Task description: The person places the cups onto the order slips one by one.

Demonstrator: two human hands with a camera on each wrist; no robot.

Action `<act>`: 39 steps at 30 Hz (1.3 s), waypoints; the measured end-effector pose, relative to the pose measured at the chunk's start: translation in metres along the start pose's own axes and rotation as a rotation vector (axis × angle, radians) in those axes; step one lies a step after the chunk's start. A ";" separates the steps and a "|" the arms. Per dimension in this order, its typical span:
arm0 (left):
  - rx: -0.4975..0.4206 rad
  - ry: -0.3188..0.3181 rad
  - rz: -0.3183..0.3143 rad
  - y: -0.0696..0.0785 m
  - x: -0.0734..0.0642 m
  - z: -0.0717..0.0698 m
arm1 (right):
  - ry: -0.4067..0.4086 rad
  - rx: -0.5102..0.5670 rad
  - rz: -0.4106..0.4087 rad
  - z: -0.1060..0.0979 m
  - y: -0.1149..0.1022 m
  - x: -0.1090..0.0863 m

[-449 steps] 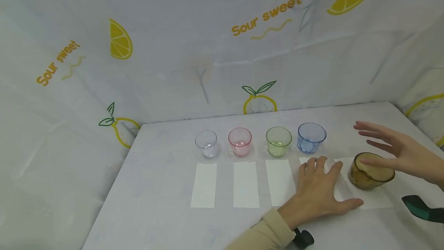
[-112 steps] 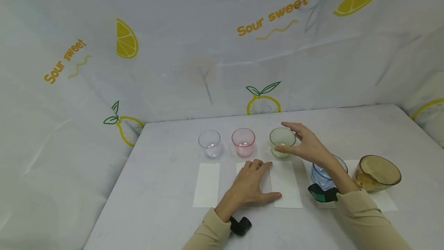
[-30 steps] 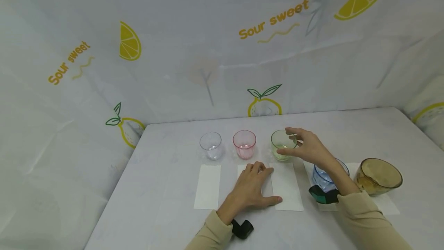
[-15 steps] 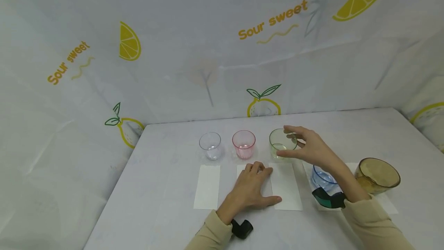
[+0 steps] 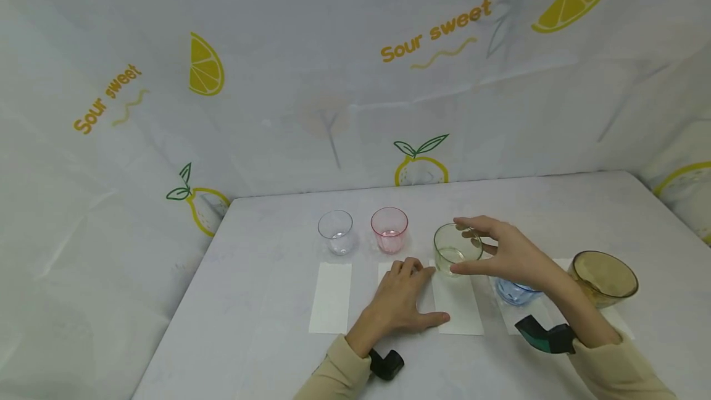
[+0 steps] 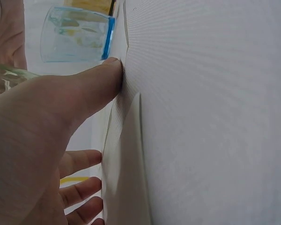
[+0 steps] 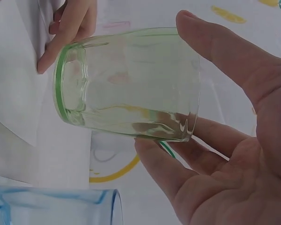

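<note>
Green glass tumbler [image 5: 451, 247], pinched in the right hand [image 5: 508, 255]; below that grip, a white paper strip [image 5: 461, 308]; left hand [image 5: 395, 300] spread beside it. I judge this a placing step, calling for level lowering.

I now see the right hand [image 5: 508, 255] holding the green glass [image 7: 126, 79] up from the back row, nearer the third paper strip [image 5: 460, 313]. I find the blue glass [image 5: 515, 292] moved onto the fourth strip [image 5: 511, 318], the left hand [image 5: 397, 301] shifted leftward.
</note>
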State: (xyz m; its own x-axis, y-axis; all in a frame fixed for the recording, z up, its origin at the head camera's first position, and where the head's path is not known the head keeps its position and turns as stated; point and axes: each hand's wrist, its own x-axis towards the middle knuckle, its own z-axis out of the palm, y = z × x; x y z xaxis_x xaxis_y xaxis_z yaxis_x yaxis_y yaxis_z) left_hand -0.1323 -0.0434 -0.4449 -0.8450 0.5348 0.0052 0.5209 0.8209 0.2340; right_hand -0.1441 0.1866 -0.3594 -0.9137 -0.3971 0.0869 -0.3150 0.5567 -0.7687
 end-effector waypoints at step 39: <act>0.000 0.021 -0.001 -0.002 0.000 0.003 | -0.106 0.035 -0.050 0.018 0.010 -0.020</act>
State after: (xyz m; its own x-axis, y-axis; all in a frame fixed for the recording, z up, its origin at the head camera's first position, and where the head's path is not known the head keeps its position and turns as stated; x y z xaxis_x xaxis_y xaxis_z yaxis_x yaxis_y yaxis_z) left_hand -0.1327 -0.0449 -0.4478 -0.8478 0.5297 0.0256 0.5203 0.8214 0.2339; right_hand -0.1241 0.1872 -0.3802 -0.8643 -0.4995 0.0592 -0.3482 0.5093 -0.7870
